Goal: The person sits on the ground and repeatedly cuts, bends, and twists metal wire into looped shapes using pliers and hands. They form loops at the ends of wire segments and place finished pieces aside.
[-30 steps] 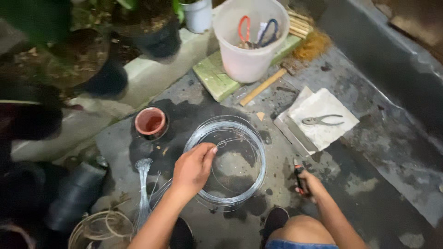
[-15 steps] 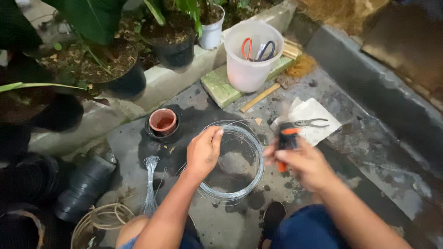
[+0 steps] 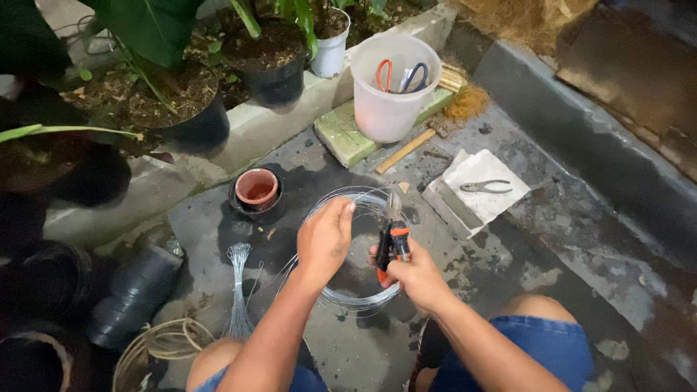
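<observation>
Wet concrete — wire coil (image 3: 356,297) in left hand (image 3: 324,238), cutters (image 3: 392,239) in right hand (image 3: 412,272).

clay pot (image 3: 257,187) just beyond left hand | white bucket (image 3: 393,87) holding scissors (image 3: 398,75) far ahead | pliers (image 3: 485,186) on white cloth (image 3: 485,207) beyond right hand | wire bundle (image 3: 238,290) left of forearm

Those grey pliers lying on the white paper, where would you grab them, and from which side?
Probably by the two handles. The pliers lie flat on the white paper, jaws pointing left, curved handles spread toward the right. Coming straight down from above on the handle end looks best: nothing seems to crowd that side, and the spread handles give fingers room to close around them.
</observation>
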`<state>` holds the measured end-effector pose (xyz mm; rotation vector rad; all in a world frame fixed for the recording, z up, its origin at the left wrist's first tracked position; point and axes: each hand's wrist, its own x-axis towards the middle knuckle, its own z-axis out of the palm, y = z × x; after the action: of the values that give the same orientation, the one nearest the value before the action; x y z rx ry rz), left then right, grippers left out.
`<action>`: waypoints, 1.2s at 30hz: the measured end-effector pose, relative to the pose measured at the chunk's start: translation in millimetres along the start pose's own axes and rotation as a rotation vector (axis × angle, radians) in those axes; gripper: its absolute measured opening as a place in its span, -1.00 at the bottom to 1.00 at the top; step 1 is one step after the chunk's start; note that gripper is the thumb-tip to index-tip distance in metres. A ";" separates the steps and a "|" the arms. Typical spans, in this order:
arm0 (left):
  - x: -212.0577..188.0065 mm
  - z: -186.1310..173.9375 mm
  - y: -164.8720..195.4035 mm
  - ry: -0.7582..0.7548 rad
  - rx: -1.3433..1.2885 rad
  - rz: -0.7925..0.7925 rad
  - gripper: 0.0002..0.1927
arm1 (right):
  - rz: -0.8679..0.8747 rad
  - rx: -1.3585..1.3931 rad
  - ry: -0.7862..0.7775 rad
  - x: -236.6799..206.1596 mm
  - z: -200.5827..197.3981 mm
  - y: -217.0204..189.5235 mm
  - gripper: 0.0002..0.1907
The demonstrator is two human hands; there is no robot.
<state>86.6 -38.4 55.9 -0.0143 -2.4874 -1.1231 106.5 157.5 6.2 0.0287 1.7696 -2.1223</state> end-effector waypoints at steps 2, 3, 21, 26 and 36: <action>-0.8 0.6 -0.6 -0.041 0.001 -0.031 -0.76 | 0.027 -0.071 0.009 4.6 -0.4 0.8 -0.53; -1.4 1.0 -1.7 -0.034 -0.007 -0.012 -0.76 | 0.008 -0.110 -0.003 7.0 -1.8 1.8 -0.53; 16.4 32.9 -31.4 -0.021 -0.013 0.072 -0.81 | 0.024 -0.139 0.024 46.8 -32.3 22.1 -0.53; 15.9 34.9 -35.8 -0.048 -0.012 0.068 -0.81 | 0.060 -0.161 0.052 48.2 -30.7 21.0 -0.57; 11.9 38.2 -40.7 -0.027 -0.039 0.079 -0.81 | 0.088 -0.170 0.083 45.4 -29.4 13.6 -0.61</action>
<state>54.8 -40.3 8.5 -0.1386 -2.4657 -1.1459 61.9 171.3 -24.2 0.1488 1.9535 -1.9291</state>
